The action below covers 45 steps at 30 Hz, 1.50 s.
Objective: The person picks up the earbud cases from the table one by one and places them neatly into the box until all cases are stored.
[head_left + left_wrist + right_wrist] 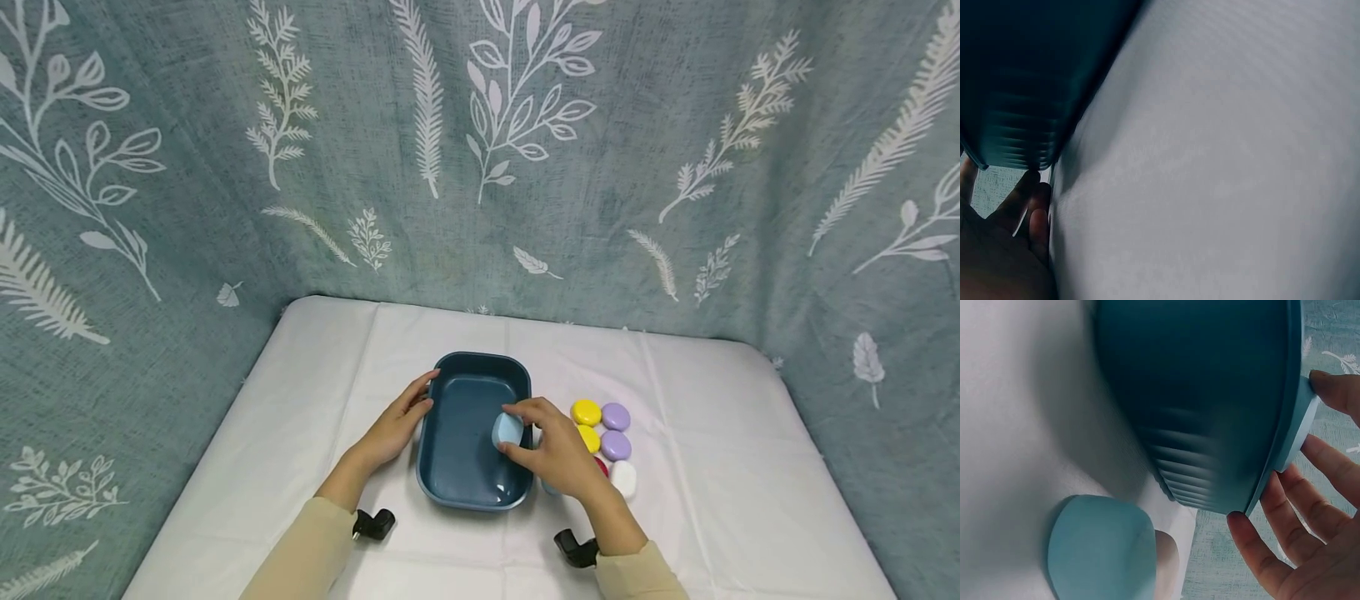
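A dark blue rectangular tub (459, 450) stands on the white cloth. My left hand (392, 427) rests against its left side, fingertips at the rim; in the left wrist view the fingers (1019, 200) look extended along the outer wall. Over the tub's right part, my right hand (558, 446) pinches a light blue rounded piece (507, 428) between thumb and fingers. The right wrist view shows that light blue piece (1299, 425) edge-on at the rim, with some fingers of the right hand (1310, 531) touching or close to the rim.
Right of the tub lie yellow pieces (586, 413), purple pieces (616, 446), a white piece (623, 478) and a red piece (602, 466), partly hidden by the right hand. Another light blue piece (1102, 547) lies beside the tub. A patterned green curtain (450, 250) hangs behind the table.
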Each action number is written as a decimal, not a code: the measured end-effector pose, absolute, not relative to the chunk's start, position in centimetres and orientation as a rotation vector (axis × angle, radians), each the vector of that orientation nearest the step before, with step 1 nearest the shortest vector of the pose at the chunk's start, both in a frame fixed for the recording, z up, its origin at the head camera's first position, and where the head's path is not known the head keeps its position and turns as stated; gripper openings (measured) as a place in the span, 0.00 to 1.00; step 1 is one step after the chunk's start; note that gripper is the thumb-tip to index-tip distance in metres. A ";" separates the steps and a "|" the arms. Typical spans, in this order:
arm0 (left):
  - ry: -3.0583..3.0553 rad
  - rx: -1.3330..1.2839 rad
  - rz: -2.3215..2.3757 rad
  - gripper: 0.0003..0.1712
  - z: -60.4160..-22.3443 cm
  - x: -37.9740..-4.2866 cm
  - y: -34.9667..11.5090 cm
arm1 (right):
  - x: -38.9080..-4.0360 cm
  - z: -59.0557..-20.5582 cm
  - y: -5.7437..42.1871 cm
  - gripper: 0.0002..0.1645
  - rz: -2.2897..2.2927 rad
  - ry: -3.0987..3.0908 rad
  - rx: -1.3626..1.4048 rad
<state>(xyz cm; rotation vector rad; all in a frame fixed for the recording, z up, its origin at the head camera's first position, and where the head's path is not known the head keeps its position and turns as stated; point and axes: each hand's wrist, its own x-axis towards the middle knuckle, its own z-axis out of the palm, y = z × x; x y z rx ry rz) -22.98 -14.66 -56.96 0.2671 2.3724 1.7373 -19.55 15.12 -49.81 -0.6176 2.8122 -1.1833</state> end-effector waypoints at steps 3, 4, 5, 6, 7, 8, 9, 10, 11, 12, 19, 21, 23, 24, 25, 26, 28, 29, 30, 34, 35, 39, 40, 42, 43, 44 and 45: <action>2.381 0.265 1.722 0.28 -57.0 -23.0 -14.7 | -19.5 -49.9 14.9 0.33 -1.182 2.801 -0.638; 2.378 0.260 1.719 0.28 -57.1 -23.0 -14.8 | -19.5 -49.9 14.8 0.33 -1.181 2.796 -0.648; 2.380 0.262 1.715 0.28 -57.1 -22.9 -14.8 | -19.5 -49.9 14.7 0.33 -1.178 2.791 -0.656; 2.383 0.264 1.709 0.28 -57.1 -23.0 -14.8 | -19.5 -49.9 14.7 0.32 -1.174 2.786 -0.664; 2.384 0.267 1.706 0.28 -57.1 -23.0 -14.8 | -19.4 -49.9 14.6 0.32 -1.168 2.778 -0.671; 2.384 0.267 1.706 0.28 -57.1 -22.9 -14.8 | -19.4 -49.9 14.5 0.32 -1.154 2.775 -0.678; 2.383 0.266 1.706 0.28 -57.2 -22.9 -14.9 | -19.4 -49.9 14.4 0.32 -1.138 2.773 -0.683; 2.382 0.264 1.707 0.28 -57.1 -22.9 -14.8 | -19.4 -49.9 14.4 0.32 -1.118 2.774 -0.687; 2.382 0.264 1.706 0.28 -57.1 -23.0 -14.8 | -19.3 -50.0 14.3 0.32 -1.096 2.778 -0.689; 2.382 0.264 1.704 0.28 -57.1 -23.0 -14.8 | -19.3 -50.0 14.3 0.32 -1.072 2.784 -0.692; 2.387 0.264 1.701 0.28 -56.9 -23.0 -14.8 | -19.3 -50.2 14.0 0.31 -0.932 2.811 -0.737; 2.386 0.260 1.703 0.28 -56.9 -23.0 -14.8 | -19.3 -50.2 14.0 0.31 -0.894 2.810 -0.769; 2.384 0.258 1.704 0.28 -56.9 -23.0 -14.8 | -19.3 -50.2 13.9 0.30 -0.844 2.811 -0.802; 2.382 0.260 1.706 0.28 -56.9 -23.0 -14.8 | -19.2 -50.3 13.8 0.30 -0.818 2.811 -0.816; 2.379 0.262 1.708 0.28 -56.9 -23.0 -14.8 | -19.2 -50.4 13.8 0.30 -0.787 2.815 -0.829; 2.378 0.263 1.708 0.28 -56.9 -23.0 -14.8 | -19.2 -50.4 13.7 0.30 -0.759 2.818 -0.837; 2.377 0.268 1.707 0.28 -56.9 -23.0 -14.8 | -19.2 -50.6 13.6 0.30 -0.707 2.827 -0.843; 2.376 0.269 1.707 0.28 -57.0 -23.0 -14.8 | -19.1 -50.7 13.6 0.30 -0.688 2.830 -0.842; 2.373 0.270 1.708 0.28 -57.0 -23.0 -14.8 | -19.1 -50.8 13.5 0.29 -0.667 2.836 -0.842; 2.372 0.268 1.700 0.28 -57.0 -23.0 -14.7 | -19.0 -50.8 13.5 0.29 -0.614 2.850 -0.837; 2.369 0.267 1.701 0.28 -57.0 -23.0 -14.7 | -19.0 -50.8 13.4 0.29 -0.597 2.854 -0.840; 2.367 0.265 1.704 0.28 -57.0 -23.0 -14.7 | -18.9 -50.8 13.4 0.28 -0.562 2.863 -0.844; 2.367 0.263 1.705 0.28 -57.0 -23.0 -14.7 | -18.9 -50.9 13.4 0.27 -0.558 2.862 -0.846; 2.365 0.262 1.709 0.29 -57.1 -23.0 -14.7 | -18.8 -50.9 13.3 0.27 -0.555 2.861 -0.849; 2.362 0.263 1.712 0.29 -57.1 -23.0 -14.7 | -18.8 -51.0 13.3 0.27 -0.553 2.860 -0.850; 2.361 0.262 1.714 0.29 -57.2 -23.0 -14.7 | -18.7 -51.0 13.3 0.26 -0.549 2.860 -0.852; 2.359 0.262 1.715 0.29 -57.2 -23.0 -14.7 | -18.7 -51.1 13.2 0.26 -0.547 2.858 -0.853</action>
